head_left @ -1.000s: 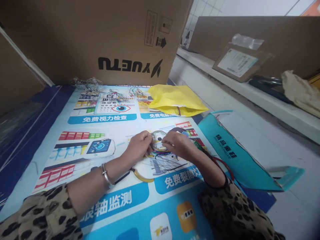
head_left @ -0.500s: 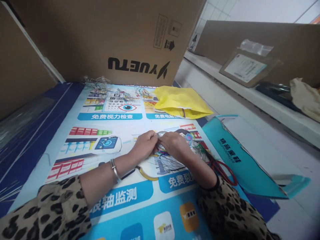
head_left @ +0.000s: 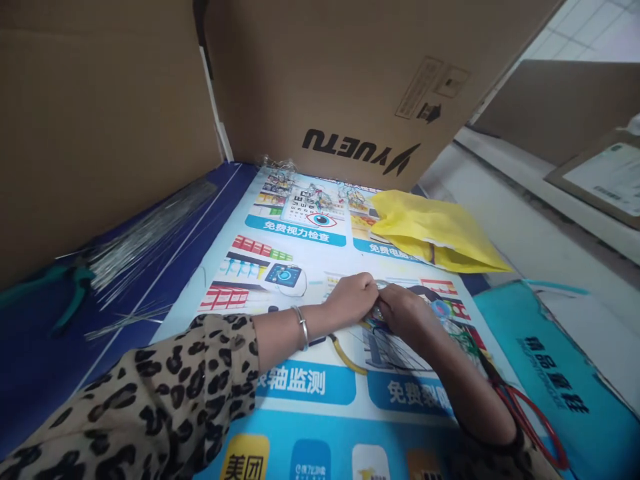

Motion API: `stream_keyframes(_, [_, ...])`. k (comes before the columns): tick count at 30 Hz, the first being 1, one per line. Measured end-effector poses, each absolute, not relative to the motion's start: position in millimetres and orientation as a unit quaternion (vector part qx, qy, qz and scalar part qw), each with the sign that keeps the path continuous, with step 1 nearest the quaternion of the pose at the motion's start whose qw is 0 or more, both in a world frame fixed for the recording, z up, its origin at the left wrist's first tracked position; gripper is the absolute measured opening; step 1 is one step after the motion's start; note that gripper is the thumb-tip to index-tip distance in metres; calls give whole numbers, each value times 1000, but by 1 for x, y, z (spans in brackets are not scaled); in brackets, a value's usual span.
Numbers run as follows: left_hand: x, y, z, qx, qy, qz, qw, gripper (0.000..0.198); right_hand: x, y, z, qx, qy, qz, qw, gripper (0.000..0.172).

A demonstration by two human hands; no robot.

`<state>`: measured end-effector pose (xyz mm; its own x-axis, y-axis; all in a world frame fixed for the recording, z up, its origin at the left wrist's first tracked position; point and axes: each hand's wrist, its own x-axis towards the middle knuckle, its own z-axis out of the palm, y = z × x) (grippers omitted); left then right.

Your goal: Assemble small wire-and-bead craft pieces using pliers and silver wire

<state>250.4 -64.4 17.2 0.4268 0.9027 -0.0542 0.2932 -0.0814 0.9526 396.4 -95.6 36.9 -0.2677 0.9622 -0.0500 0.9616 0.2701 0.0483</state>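
My left hand (head_left: 353, 297) and my right hand (head_left: 403, 308) meet over the poster, fingertips pinched close together. What they grip is small and mostly hidden by the fingers; I cannot make it out. Directly beneath them lies a tangle of thin coloured wires, partly covered by my right hand. More fine wire, with some green (head_left: 463, 340), spreads beside my right forearm. A curved yellow handle (head_left: 347, 357) rests just below my left hand. Near my right elbow is a red looped handle (head_left: 543, 420).
Teal-handled pliers (head_left: 75, 297) and a bundle of straight silver wires (head_left: 145, 233) lie at the left. Small wire pieces (head_left: 317, 195) sit at the poster's far end. A yellow bag (head_left: 435, 227) and a teal box lid (head_left: 550, 353) are on the right. Cardboard walls (head_left: 360, 80) stand behind.
The view has swung left, so the scene appears shifted right and the teal-handled pliers now show. My hands stay together in the same pinch over the poster.
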Motion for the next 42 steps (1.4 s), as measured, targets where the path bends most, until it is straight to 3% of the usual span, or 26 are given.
stream_keyframes(8, [251,-64,16,685,429,302,505,18,392,-91,37,643,766,-27,4,9])
stream_keyframes(17, [251,-63,14,677,418,326,510,21,412,-95,28,630,771,-23,-96,24])
stream_keyframes(27, [250,-64,18,628,449,340,538,17,436,-100,48,698,676,-109,-211,22])
stream_keyframes(32, [250,-66,21,608,468,321,555,17,436,-99,45,692,689,-94,-196,23])
stream_keyframes(42, [251,-67,21,596,460,298,587,19,420,-102,36,655,753,-11,-57,24])
